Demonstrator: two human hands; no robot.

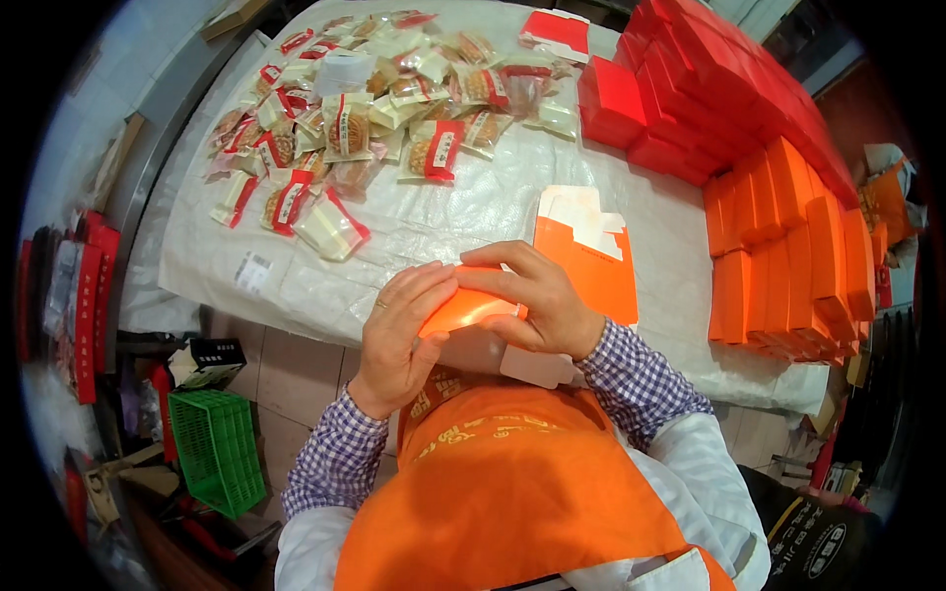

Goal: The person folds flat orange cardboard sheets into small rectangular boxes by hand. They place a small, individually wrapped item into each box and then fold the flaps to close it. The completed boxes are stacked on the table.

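Observation:
Between my two hands, at the near edge of the table, is an orange cardboard box (463, 311), partly folded, with a pale flap (537, 366) sticking out below it. My left hand (402, 330) presses on its left side, fingers laid over the top edge. My right hand (537, 300) grips the right side, its fingers bent across the top and the thumb underneath. Just past my right hand lies a flat orange box blank (596, 266) with white inner flaps. Whether anything is inside the held box is hidden.
Wrapped round pastries (347, 128) in clear and red packets lie heaped at the far left of the plastic-covered table (414, 222). Red boxes (680, 89) are stacked far right, with orange boxes (788, 246) nearer. A red blank (555, 34) lies behind. A green crate (217, 453) stands on the left floor.

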